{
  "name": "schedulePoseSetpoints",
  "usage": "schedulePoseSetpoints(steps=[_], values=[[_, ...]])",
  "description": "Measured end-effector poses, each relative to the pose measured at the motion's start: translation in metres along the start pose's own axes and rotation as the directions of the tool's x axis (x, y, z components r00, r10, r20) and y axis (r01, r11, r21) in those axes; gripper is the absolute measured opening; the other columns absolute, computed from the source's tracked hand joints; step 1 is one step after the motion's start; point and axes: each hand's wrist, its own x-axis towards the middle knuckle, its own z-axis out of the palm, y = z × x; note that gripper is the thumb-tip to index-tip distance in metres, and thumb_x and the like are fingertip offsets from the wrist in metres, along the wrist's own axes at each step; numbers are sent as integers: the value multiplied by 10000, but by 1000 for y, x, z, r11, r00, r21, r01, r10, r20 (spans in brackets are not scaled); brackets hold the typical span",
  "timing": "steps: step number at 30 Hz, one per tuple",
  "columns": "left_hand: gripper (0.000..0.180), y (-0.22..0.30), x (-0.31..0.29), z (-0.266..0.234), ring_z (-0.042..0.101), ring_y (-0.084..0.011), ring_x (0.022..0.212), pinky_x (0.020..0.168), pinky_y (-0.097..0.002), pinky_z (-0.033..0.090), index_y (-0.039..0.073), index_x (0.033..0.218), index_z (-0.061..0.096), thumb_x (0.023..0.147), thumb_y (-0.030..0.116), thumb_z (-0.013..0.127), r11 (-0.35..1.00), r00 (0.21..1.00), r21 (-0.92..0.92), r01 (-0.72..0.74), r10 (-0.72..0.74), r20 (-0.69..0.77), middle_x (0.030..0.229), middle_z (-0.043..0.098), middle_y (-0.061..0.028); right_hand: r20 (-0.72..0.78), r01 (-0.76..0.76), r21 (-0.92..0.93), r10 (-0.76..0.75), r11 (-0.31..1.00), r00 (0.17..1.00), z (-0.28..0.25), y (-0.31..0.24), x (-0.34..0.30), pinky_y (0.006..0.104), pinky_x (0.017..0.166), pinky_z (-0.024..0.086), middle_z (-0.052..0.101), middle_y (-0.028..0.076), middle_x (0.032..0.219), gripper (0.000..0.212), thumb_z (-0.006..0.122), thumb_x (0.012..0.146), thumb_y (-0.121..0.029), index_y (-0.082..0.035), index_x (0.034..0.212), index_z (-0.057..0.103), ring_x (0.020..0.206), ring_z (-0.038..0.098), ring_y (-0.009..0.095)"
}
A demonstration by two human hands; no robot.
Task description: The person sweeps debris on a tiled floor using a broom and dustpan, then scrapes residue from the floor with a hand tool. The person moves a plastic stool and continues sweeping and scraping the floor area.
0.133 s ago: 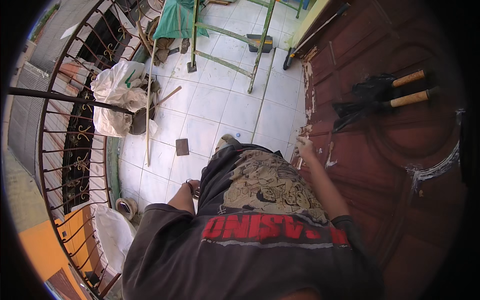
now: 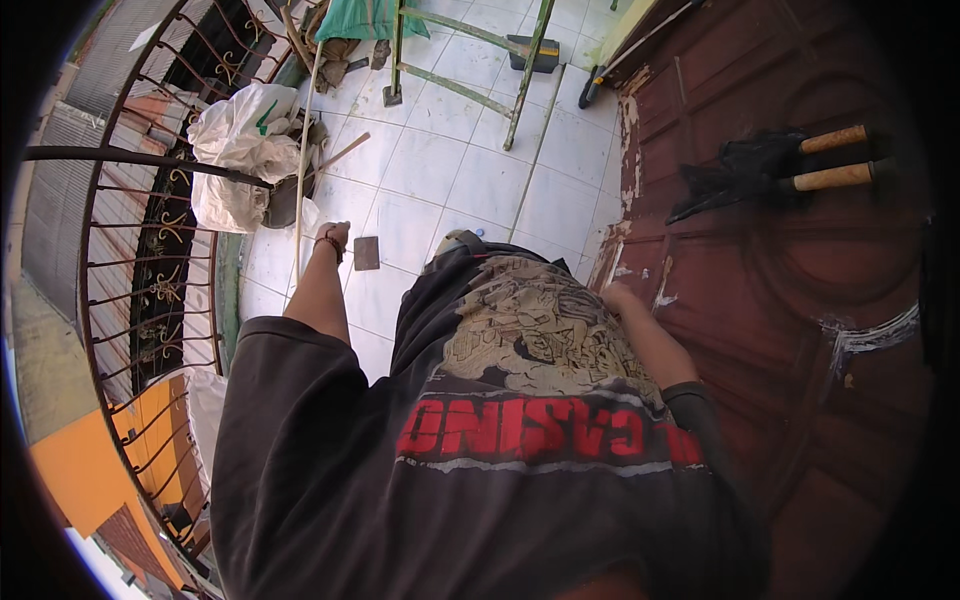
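Over the tiled floor (image 2: 470,180), left hand (image 2: 333,238) gripping one scraper (image 2: 366,253); right hand (image 2: 617,296) flat, open, on one red door (image 2: 800,330); two wooden-handled tools (image 2: 800,165) beside.

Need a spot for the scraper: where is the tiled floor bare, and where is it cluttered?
Bare tiles lie between the green ladder frame, the dark red door and the left hand. It is crowded by the railing: a white sack and long sticks.

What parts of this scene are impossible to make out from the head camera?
- Left hand: fingers turned away; whether it grips the scraper is unclear.
- Right hand: on the door, partly hidden by the shirt.
- Legs and feet: behind the shirt.
- Door's right side: lost in the dark fisheye rim.
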Motion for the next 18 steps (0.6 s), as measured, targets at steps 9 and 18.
schedulePoseSetpoints(steps=[9, 18], values=[[509, 250, -155, -4, 666, -163, 799, 624, -292, 516, 12, 1214, 573, 885, 396, 632, 726, 758, -300, -619, 652, 14, 938, 684, -101, -88, 518, -37, -519, 855, 850, -43, -94, 61, 372, 730, 561, 686, 197, 1017, 356, 597, 804, -223, -33, 1093, 681, 805, 697, 294], [699, 211, -19, 15, 600, -434, 1072, 849, -560, 520, 50, 1412, 380, 906, 497, 559, 782, 868, 623, 1, -310, 388, 1286, 545, -258, -118, 262, 702, -254, 663, 960, -137, -103, 156, 351, 557, 557, 684, 130, 925, 447, 611, 839, -183, -36, 1259, 576, 662, 668, 204]])
